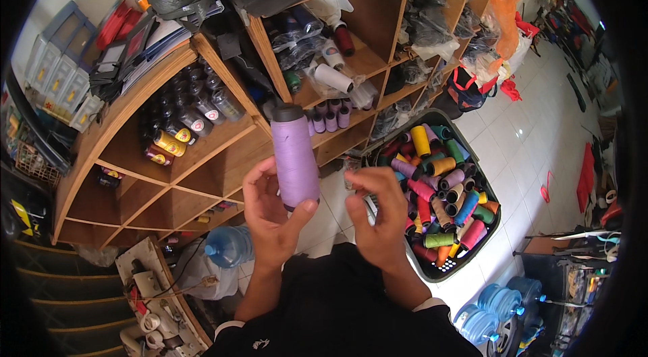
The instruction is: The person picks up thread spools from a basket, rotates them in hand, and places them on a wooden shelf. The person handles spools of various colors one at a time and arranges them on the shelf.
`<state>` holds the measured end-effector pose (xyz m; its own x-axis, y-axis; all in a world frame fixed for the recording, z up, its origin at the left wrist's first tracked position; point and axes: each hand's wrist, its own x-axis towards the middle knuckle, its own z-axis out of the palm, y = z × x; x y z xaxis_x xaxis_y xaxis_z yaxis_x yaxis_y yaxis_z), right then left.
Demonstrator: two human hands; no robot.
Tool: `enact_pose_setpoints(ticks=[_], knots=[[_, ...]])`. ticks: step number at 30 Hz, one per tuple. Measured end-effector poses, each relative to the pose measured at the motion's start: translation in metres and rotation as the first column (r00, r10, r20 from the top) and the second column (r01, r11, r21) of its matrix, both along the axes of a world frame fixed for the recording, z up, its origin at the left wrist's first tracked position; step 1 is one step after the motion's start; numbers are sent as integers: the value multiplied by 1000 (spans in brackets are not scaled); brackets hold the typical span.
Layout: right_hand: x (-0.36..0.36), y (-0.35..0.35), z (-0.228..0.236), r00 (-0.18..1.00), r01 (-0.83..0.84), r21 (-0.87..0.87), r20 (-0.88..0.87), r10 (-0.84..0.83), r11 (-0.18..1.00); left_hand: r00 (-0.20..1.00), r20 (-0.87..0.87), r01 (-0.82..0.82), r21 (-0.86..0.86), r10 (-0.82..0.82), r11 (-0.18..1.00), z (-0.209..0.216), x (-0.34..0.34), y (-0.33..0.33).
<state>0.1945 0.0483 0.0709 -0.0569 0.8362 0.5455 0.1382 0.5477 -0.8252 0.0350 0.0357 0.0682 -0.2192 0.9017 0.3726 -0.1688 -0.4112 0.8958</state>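
Head view: left hand clamped on an upright lilac thread cone, held clear of the wooden shelf unit. Right hand pinched beside it, apparently empty. Cone not shelved; the crate of mixed spools remains full.

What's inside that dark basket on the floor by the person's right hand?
The basket is piled with thread cones in many colours: yellow, orange, pink, purple, green, blue. Only the top layer shows; the cones beneath and the basket's bottom are covered. The right hand hides its near corner.

2 hands, 1 lilac spool.
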Motion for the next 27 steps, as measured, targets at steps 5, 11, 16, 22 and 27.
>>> enact_pose_setpoints(ticks=[5,11,16,22,27], knots=[[-9,-9,4,984,-122,108,143,106,987,982,-105,-153,52,157,987,-4,8,-1],[-13,-7,-1,983,-127,57,141,118,990,922,-252,-243,218,295,945,-7,8,-1],[-9,-4,-11,992,-99,-24,72,100,995,955,-149,-230,174,256,958,-10,7,-3],[-10,-8,-2,993,-113,46,25,112,993,985,159,-56,-43,62,997,-8,1,-3],[-13,-12,-5,982,-155,42,115,149,987,944,324,95,-102,-57,990,-9,-2,-9]])
